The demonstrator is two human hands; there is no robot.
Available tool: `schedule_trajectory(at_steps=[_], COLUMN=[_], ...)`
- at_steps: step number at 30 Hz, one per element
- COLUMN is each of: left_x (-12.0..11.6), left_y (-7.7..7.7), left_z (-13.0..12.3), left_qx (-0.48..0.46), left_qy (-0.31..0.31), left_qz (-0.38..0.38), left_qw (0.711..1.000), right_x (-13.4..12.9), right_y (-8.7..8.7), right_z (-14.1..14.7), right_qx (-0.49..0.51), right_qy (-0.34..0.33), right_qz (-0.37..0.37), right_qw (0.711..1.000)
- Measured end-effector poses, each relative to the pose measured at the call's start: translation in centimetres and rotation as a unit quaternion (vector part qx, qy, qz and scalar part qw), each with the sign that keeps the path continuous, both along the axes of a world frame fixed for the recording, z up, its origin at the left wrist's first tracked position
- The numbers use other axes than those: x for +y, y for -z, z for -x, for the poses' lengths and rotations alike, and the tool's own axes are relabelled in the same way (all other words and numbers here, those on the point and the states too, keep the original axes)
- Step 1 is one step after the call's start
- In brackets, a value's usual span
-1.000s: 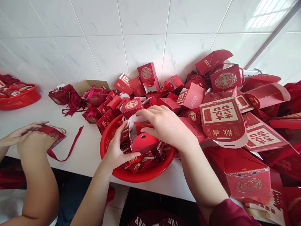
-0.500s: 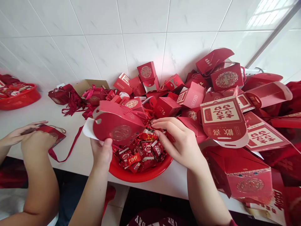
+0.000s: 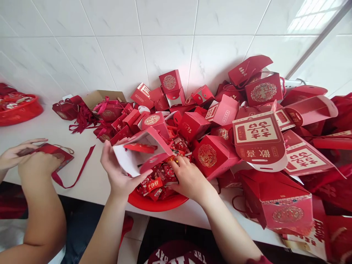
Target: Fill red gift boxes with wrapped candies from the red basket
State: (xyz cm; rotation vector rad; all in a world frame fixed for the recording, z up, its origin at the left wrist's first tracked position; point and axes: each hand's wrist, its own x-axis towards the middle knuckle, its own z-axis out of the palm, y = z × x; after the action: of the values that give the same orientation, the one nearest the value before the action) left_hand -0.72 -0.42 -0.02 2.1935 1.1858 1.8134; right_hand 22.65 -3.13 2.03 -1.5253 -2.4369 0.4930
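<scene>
My left hand (image 3: 118,168) grips a red cardboard gift box (image 3: 155,161) by its side, above the basin. The box is tilted, its white inside showing and a red piece visible within. My right hand (image 3: 189,179) reaches into the red plastic basin (image 3: 161,206), fingers curled on wrapped candies (image 3: 156,185); a gold glint shows by its fingertips. How many candies it has hold of is hidden. Just right of the basin rests a red box with a gold round emblem (image 3: 207,155).
Folded red boxes (image 3: 260,137) pile up along the tiled wall and to the right. At left, another person's hands (image 3: 35,157) handle a red box (image 3: 59,154) beside a dark red ribbon (image 3: 75,176). A second red basin (image 3: 20,113) stands far left.
My left hand has turned the box so that its opening faces me. My right hand has moved down and left into the candies, its fingers curling in.
</scene>
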Motion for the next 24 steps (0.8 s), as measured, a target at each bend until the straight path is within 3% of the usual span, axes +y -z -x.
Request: schedule_trajectory(at_steps=[4,9,13,16,19,21,24], left_x=[0.1,0.0,0.2,0.8,1.0,0.8,0.0], left_y=[-0.5,-0.2,0.4,0.8,0.9,0.7,0.7], left_z=[-1.0,-1.0,-0.3,0.2,0.3,0.2,-0.1], left_qx=[0.047,0.059,-0.024,-0.035,0.038,0.09,0.084], left_qy=[0.054,0.033,-0.003,0.036,0.046,0.044,0.065], left_qz=[-0.04,-0.045,0.05,0.193,0.292,0.299,0.231], left_qw=[0.997,0.997,0.998,0.98,0.955,0.949,0.967], right_x=[0.9,1.2,0.4,-0.7,-1.8,-2.4,-3.2], right_y=[1.8,2.6,2.2,0.8,-2.0,-4.4,-7.2], right_z=[0.4,0.1,-0.1,-0.4,-0.8,-0.9,-0.2], right_qx=[0.051,0.123,0.157,0.159,0.251,0.324,0.35], right_qy=[-0.071,-0.071,-0.037,0.057,0.126,0.082,-0.08], right_qz=[-0.012,-0.009,-0.045,-0.125,-0.234,-0.262,-0.199], right_qw=[0.996,0.99,0.986,0.978,0.931,0.905,0.912])
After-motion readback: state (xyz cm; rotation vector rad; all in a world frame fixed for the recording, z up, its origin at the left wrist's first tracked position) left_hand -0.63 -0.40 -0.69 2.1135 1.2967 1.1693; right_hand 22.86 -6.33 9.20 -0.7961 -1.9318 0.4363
